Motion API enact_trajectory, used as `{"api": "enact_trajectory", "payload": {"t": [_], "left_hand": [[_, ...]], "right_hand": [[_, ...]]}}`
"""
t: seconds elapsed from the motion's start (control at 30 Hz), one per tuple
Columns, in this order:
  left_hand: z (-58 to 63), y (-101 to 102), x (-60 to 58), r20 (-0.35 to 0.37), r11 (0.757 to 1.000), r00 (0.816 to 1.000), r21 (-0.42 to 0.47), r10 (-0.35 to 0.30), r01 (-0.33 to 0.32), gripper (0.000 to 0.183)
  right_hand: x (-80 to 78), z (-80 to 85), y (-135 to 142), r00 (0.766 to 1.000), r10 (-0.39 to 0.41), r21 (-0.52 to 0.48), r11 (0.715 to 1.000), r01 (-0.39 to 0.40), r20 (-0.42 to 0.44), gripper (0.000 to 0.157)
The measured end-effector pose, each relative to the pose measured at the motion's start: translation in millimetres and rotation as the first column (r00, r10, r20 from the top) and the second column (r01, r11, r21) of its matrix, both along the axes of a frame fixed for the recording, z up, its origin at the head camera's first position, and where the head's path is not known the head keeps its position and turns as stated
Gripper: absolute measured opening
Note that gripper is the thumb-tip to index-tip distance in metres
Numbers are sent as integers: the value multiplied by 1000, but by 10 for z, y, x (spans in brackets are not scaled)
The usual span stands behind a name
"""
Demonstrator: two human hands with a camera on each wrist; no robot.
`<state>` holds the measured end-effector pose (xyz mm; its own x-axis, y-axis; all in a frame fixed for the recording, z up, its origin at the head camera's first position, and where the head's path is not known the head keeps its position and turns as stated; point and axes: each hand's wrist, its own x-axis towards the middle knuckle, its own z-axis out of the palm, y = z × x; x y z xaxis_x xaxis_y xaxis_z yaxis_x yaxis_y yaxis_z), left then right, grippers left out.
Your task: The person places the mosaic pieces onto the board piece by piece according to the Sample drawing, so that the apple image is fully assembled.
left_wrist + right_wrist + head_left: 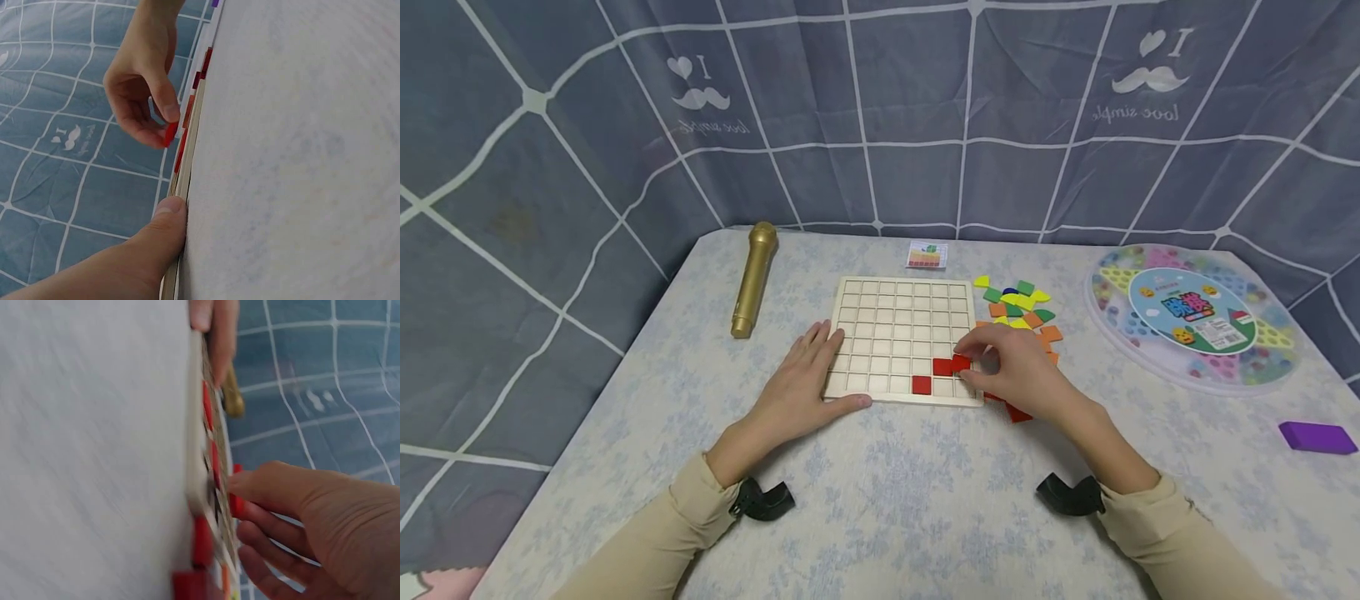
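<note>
A pale wooden grid board (880, 323) lies flat on the table. My left hand (797, 383) rests along its left edge, fingers straight, the thumb by the near rim. Between thumb and fingertips, my right hand (1018, 371) pinches a red square tile (961, 363) over the right part of the board. In the left wrist view that red tile (170, 133) is held just above the board. Two more red tiles sit on the grid: one (942, 367) beside the held tile, another (922, 385) in the near row. My right hand partly hides the board's right edge.
Several green, yellow and orange tiles (1017, 302) lie right of the board, with loose red tiles (1018, 413) near its corner. A small picture card (927, 255) is behind it. Around stand a gold microphone (754, 283), a round game board (1191, 310) and a purple block (1318, 437).
</note>
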<state>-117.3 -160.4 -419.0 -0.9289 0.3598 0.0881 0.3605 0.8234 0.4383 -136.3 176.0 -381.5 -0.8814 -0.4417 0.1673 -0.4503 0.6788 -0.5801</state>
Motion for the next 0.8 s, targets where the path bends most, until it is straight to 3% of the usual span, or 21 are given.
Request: {"api": "enact_trajectory", "payload": {"t": [0.27, 0.47, 0.8], "left_hand": [[11, -2, -1, 4, 1000, 1000, 0, -1, 1, 111], [0, -11, -11, 9, 1000, 1000, -5, 5, -4, 112], [4, 4, -15, 43, 1000, 999, -5, 10, -10, 112]], "right_hand": [[49, -103, -234, 997, 28, -82, 996, -34, -73, 18], [56, -144, -335, 997, 24, -113, 993, -33, -79, 13], [68, -191, -385, 991, 65, -119, 990, -79, -119, 19]]}}
